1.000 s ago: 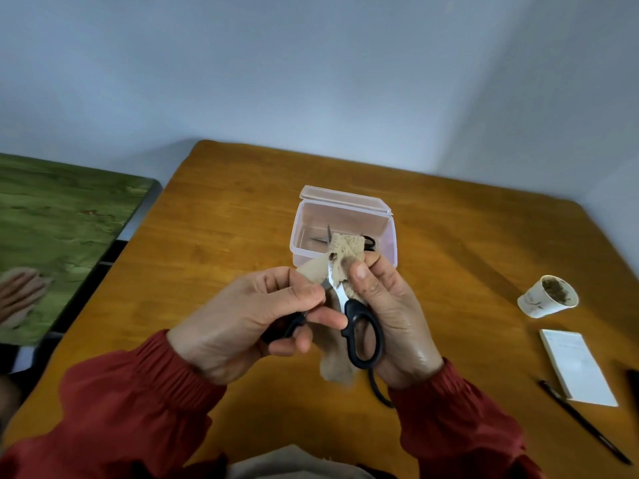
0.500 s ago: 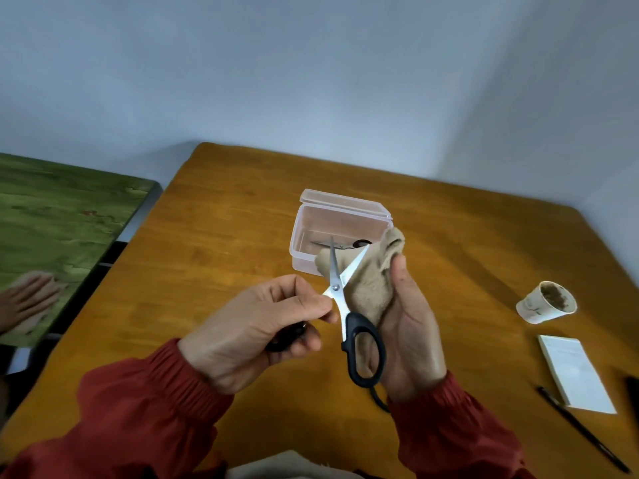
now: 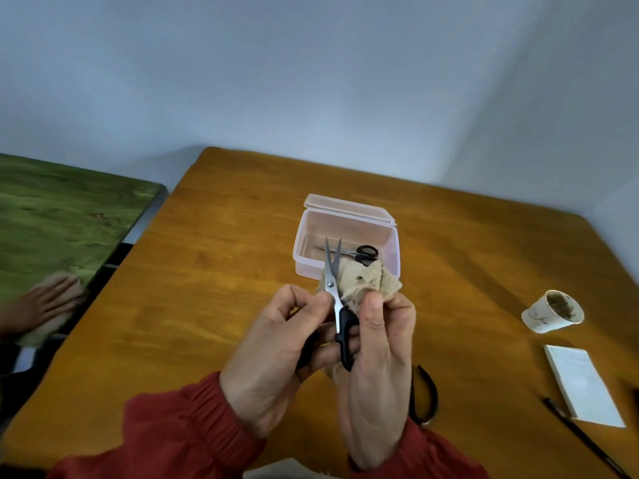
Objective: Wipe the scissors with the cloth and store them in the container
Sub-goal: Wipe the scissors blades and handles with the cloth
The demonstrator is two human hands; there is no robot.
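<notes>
My left hand (image 3: pixel 276 354) grips the black handle of a pair of scissors (image 3: pixel 333 288), held upright with the steel blades slightly parted and pointing away from me. My right hand (image 3: pixel 377 368) holds a bunched beige cloth (image 3: pixel 363 283) against the right side of the blades, its thumb lying over the other handle. Just beyond the blade tips stands a clear pink plastic container (image 3: pixel 345 216) with its lid open. A second pair of black-handled scissors (image 3: pixel 359 253) lies inside it.
On the wooden table (image 3: pixel 207 271), a stained paper cup (image 3: pixel 553 311) lies at the right, with a white notepad (image 3: pixel 581 385) and a black pen (image 3: pixel 581 433) nearer me. A black curved object (image 3: pixel 427 395) lies by my right wrist. Another person's hand (image 3: pixel 45 305) rests on a green surface at the left.
The scissors' blades have nearly come together and now stand upright. My right hand has shifted the cloth from around the blade to their right side, and both hands sit closer together.
</notes>
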